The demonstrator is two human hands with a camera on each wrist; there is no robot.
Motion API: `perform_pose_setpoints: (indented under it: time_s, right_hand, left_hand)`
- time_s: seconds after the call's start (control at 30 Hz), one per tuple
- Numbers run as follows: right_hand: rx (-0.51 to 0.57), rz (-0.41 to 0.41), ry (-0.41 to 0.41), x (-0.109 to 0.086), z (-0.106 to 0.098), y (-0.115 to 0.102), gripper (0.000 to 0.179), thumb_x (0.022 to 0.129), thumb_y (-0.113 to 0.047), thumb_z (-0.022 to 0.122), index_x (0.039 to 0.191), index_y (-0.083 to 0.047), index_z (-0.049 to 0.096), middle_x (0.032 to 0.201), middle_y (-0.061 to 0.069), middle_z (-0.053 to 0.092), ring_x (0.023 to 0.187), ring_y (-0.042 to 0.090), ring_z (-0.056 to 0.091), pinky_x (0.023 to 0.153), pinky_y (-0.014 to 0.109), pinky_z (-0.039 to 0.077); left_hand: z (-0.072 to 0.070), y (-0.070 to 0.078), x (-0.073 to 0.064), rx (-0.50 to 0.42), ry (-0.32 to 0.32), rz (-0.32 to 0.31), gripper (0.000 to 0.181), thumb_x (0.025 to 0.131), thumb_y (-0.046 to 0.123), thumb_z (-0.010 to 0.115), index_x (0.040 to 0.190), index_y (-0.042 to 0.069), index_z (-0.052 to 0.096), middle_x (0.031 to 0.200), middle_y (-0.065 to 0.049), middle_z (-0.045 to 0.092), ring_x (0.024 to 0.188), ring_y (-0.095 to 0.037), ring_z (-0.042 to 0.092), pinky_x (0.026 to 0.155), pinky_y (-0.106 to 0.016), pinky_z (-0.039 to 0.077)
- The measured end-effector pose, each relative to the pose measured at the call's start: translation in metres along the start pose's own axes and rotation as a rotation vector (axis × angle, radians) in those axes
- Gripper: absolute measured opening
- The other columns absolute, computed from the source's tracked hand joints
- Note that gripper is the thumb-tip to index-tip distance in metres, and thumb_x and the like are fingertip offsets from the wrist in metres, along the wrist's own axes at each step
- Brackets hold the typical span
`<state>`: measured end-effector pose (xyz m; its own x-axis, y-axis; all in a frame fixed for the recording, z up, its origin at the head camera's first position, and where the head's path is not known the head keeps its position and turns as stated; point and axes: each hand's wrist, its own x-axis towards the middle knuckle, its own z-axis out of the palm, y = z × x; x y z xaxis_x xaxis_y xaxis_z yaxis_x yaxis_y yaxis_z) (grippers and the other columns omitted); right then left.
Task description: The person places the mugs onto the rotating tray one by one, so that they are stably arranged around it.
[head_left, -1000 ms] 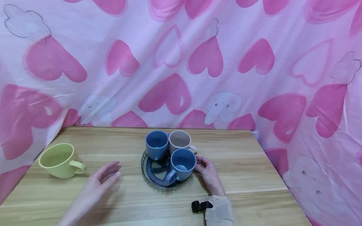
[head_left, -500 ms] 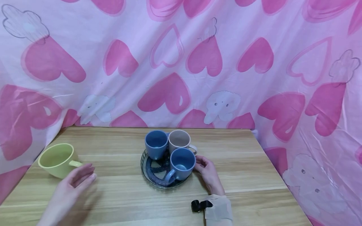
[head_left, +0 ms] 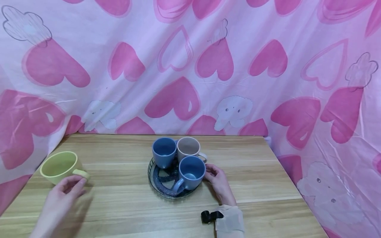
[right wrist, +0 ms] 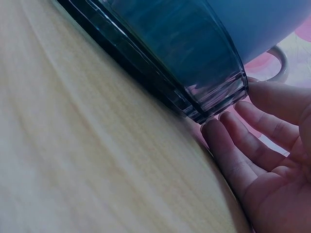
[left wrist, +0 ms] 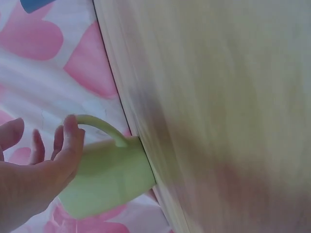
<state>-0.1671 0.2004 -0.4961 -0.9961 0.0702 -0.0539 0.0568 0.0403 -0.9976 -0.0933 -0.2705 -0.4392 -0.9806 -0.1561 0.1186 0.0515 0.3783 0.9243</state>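
Note:
A light green mug (head_left: 59, 167) stands at the table's left, its handle (left wrist: 102, 124) toward the middle. My left hand (head_left: 65, 195) is just in front of it, fingertips right at the handle and thumb apart from the fingers. A round dark glass dish (head_left: 157, 185) sits near the centre. On it are a blue mug (head_left: 164, 153) at the back left, a beige mug (head_left: 188, 147) at the back right and another blue mug (head_left: 191, 172) in front. My right hand (head_left: 218, 181) rests by the dish's right side, fingertips against its edge (right wrist: 214, 102).
The wooden table (head_left: 262, 185) reaches back to a pink hanging cloth (head_left: 175, 99) printed with hearts, which also closes both sides. A black clip-like piece (head_left: 211, 217) sits at the right wrist beside the beige sleeve (head_left: 230, 221).
My left hand has moved left from the table's middle to the green mug's handle. The right hand, the dish and the mugs stay where they were.

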Motion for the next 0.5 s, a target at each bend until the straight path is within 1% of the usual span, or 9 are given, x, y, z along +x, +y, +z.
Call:
perform_pose_setpoints:
  time_s: [0.07, 0.1, 0.13, 0.2, 0.27, 0.3, 0.37, 0.4, 0.5]
  right_hand:
    - [-0.003, -0.002, -0.003, -0.001, 0.0, 0.0, 0.029, 0.089, 0.0, 0.068, 0.117, 0.006, 0.062, 0.105, 0.012, 0.066, 0.093, 0.018, 0.062, 0.079, 0.026, 0.053]
    - [0.001, 0.003, -0.001, -0.001, 0.0, -0.001, 0.029, 0.089, 0.0, 0.068, 0.117, 0.005, 0.063, 0.105, 0.011, 0.066, 0.093, 0.018, 0.062, 0.079, 0.025, 0.053]
    - [0.001, 0.005, -0.001, -0.001, 0.0, -0.001, 0.029, 0.089, 0.0, 0.068, 0.117, 0.005, 0.062, 0.105, 0.011, 0.066, 0.093, 0.018, 0.062, 0.079, 0.025, 0.053]
    - [-0.003, 0.008, -0.001, -0.001, 0.0, -0.001, 0.03, 0.09, 0.0, 0.067, 0.118, 0.005, 0.062, 0.106, 0.011, 0.066, 0.093, 0.018, 0.062, 0.08, 0.025, 0.053]
    - [-0.002, 0.014, 0.003, -0.001, 0.0, -0.002, 0.03, 0.09, 0.0, 0.067, 0.119, 0.005, 0.062, 0.106, 0.011, 0.066, 0.094, 0.018, 0.061, 0.08, 0.025, 0.053]
    - [0.003, 0.018, 0.006, -0.001, 0.001, -0.002, 0.03, 0.09, 0.0, 0.067, 0.119, 0.005, 0.062, 0.106, 0.01, 0.066, 0.094, 0.017, 0.061, 0.08, 0.025, 0.053]
    - [0.001, 0.021, 0.008, -0.001, 0.001, -0.002, 0.03, 0.09, 0.0, 0.067, 0.12, 0.005, 0.062, 0.106, 0.01, 0.066, 0.094, 0.018, 0.062, 0.08, 0.026, 0.053]
    - [0.003, 0.021, 0.009, -0.001, 0.001, -0.002, 0.03, 0.09, 0.001, 0.067, 0.119, 0.004, 0.062, 0.106, 0.01, 0.066, 0.094, 0.018, 0.062, 0.081, 0.026, 0.053]
    - [0.007, 0.029, 0.012, -0.001, 0.0, -0.001, 0.029, 0.089, 0.002, 0.067, 0.118, 0.003, 0.063, 0.106, 0.011, 0.066, 0.094, 0.02, 0.062, 0.081, 0.027, 0.053]
  left_hand:
    - [-0.003, -0.001, 0.002, 0.062, -0.01, -0.039, 0.028, 0.101, 0.015, 0.055, 0.115, -0.009, 0.051, 0.088, 0.018, 0.063, 0.075, 0.004, 0.062, 0.067, -0.011, 0.049]
    - [-0.004, -0.001, 0.003, 0.096, -0.019, -0.053, 0.034, 0.102, 0.017, 0.054, 0.117, -0.013, 0.047, 0.088, 0.016, 0.062, 0.075, 0.004, 0.061, 0.066, -0.01, 0.049]
    - [-0.006, -0.002, 0.004, 0.107, -0.03, -0.066, 0.038, 0.102, 0.017, 0.053, 0.12, -0.016, 0.044, 0.089, 0.014, 0.062, 0.075, 0.004, 0.061, 0.067, -0.01, 0.049]
    - [-0.007, -0.003, 0.007, 0.111, -0.056, -0.082, 0.045, 0.103, 0.018, 0.052, 0.125, -0.019, 0.039, 0.095, 0.003, 0.064, 0.076, 0.005, 0.06, 0.067, -0.012, 0.05]
    - [-0.008, -0.004, 0.01, 0.1, -0.083, -0.084, 0.049, 0.103, 0.017, 0.05, 0.129, -0.021, 0.035, 0.101, -0.005, 0.063, 0.08, 0.007, 0.059, 0.069, -0.013, 0.052]
    - [-0.008, -0.005, 0.011, 0.087, -0.098, -0.082, 0.05, 0.103, 0.017, 0.05, 0.131, -0.022, 0.033, 0.104, -0.005, 0.062, 0.082, 0.008, 0.058, 0.07, -0.014, 0.052]
    - [-0.008, -0.007, 0.012, 0.048, -0.139, -0.088, 0.052, 0.104, 0.018, 0.048, 0.133, -0.022, 0.031, 0.107, 0.001, 0.061, 0.086, 0.009, 0.058, 0.072, -0.015, 0.053]
    - [-0.008, -0.009, 0.013, -0.007, -0.158, -0.096, 0.048, 0.104, 0.018, 0.049, 0.133, -0.018, 0.035, 0.106, 0.006, 0.061, 0.087, 0.008, 0.058, 0.073, -0.016, 0.053]
    - [-0.009, -0.017, 0.015, -0.277, -0.221, -0.123, 0.025, 0.104, 0.012, 0.048, 0.126, 0.0, 0.052, 0.103, 0.017, 0.058, 0.093, 0.005, 0.059, 0.077, -0.02, 0.054]
